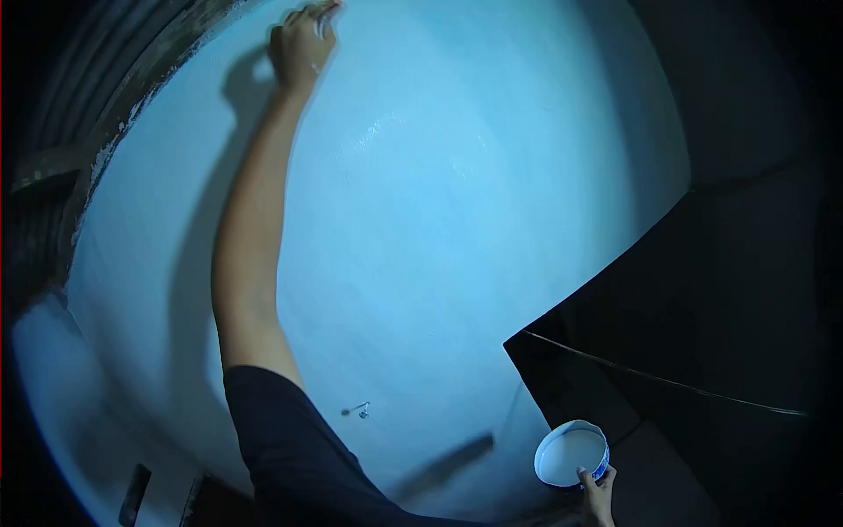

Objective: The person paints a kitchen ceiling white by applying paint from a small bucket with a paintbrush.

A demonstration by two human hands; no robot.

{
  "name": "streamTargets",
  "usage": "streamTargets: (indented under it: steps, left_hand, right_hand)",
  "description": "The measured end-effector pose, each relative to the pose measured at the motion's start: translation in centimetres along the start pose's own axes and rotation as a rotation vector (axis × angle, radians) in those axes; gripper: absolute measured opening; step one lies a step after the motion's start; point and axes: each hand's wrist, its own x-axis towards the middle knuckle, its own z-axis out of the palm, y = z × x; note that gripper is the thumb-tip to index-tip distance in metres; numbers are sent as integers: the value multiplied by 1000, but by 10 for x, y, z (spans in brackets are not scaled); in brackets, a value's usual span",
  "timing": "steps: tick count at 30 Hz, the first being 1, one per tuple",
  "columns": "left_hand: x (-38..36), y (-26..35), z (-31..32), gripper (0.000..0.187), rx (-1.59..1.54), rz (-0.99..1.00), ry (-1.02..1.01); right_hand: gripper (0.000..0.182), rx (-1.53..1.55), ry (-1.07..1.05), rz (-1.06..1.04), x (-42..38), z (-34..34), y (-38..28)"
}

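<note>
My left hand (302, 51) is raised at the top of the view, against a pale blue-white wall (421, 220). Its fingers are closed, with white smears on them; what they hold is cut off by the frame edge. Glossy, wet-looking patches show on the wall to the right of that arm. Low on the right, my right hand (599, 499) grips a round tub (549, 477) with a blue-marked outside, the thumb over its rim. White liquid that looks like paint (569, 455) lies inside.
Along the upper left, the wall meets a rough, paint-spotted edge (110, 149) beside dark corrugated sheeting (97, 66). A small metal hook or nail (358, 410) sticks out of the wall. Dark surfaces (685, 369) fill the right, crossed by a thin pale line (650, 372).
</note>
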Motion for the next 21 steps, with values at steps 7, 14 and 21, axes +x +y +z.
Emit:
streamTargets:
  steps: [7, 14, 21]
  left_hand:
    - [-48, 143, -67, 16, -883, -261, -328]
    - [1, -46, -17, 45, -262, -420, -111]
    - [0, -75, -32, 24, 171, -181, -28]
  right_hand:
    - [54, -132, -24, -42, -3, -2, -4]
    - [68, -186, 1, -76, -15, 5, -4]
    - [56, -59, 36, -68, -5, -3, 17]
